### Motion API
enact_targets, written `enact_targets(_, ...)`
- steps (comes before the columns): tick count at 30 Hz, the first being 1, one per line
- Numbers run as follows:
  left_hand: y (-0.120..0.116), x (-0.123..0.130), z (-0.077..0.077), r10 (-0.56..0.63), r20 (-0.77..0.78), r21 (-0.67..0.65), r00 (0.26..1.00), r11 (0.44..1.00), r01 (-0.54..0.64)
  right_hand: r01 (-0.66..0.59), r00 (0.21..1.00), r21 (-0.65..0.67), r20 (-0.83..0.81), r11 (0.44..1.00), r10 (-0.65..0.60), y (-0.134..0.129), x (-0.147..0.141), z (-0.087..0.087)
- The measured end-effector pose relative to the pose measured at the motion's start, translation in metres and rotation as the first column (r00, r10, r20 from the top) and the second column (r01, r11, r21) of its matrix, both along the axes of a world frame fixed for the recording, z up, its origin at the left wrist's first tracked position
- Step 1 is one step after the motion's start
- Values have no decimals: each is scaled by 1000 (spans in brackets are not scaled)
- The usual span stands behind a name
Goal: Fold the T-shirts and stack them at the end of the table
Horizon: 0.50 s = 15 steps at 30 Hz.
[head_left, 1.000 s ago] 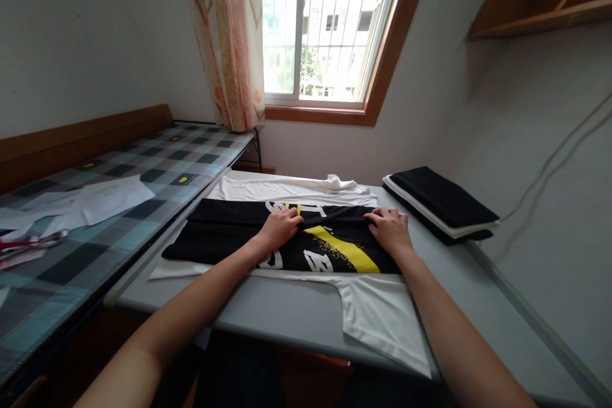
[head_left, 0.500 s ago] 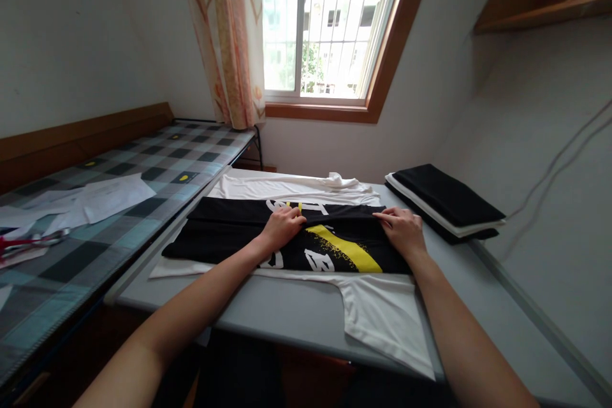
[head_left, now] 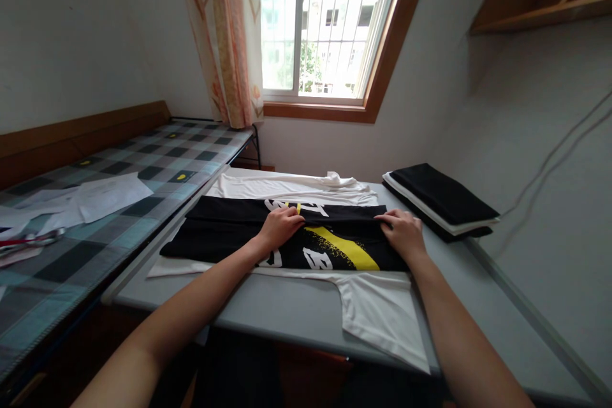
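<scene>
A black T-shirt (head_left: 220, 239) with white lettering and a yellow stripe lies folded lengthwise over a white T-shirt (head_left: 377, 312). One white sleeve sticks out toward me, and more white cloth shows along the far side. My left hand (head_left: 281, 228) rests at the middle of the black shirt, its fingers closed on a fold of the cloth. Near the shirt's right end, my right hand (head_left: 402, 234) pinches the same layer between thumb and fingers.
Both shirts lie on a grey table (head_left: 282, 306). At its right side is a stack of folded black and white clothes (head_left: 442, 197). A checked bed (head_left: 143, 172) with loose papers (head_left: 108, 197) stands at the left. Behind the table are a window and a curtain (head_left: 234, 44).
My right hand's fingers have curled in a little on the black cloth. My left hand stays in place on the shirt. The view has shifted slightly.
</scene>
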<state>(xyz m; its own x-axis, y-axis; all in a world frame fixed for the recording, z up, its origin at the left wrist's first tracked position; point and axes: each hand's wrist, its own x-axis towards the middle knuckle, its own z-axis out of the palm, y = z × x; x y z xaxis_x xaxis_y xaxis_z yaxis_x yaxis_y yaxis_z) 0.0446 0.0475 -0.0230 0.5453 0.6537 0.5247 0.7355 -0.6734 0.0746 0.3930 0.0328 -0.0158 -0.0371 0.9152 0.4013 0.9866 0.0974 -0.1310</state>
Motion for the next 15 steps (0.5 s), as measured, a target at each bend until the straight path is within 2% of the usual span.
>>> enact_targets(2, -1, -1, -1, 1, 16, -10, 1000, 1000, -1, 11, 1000, 13, 1, 1000, -11, -1, 1, 1)
enact_targets(6, -1, -3, -3, -25, -37, -69, 999, 997, 23, 14, 1000, -66, 6, 998, -14, -2, 2, -1)
enact_targets(11, -2, -3, -3, -42, -18, -60, 999, 997, 40, 13, 1000, 16, -16, 1000, -12, -4, 3, 1)
enact_targets(15, -4, -4, -2, -64, -12, -53, 998, 997, 63, 23, 999, -69, -30, 997, -25, -7, 4, 3)
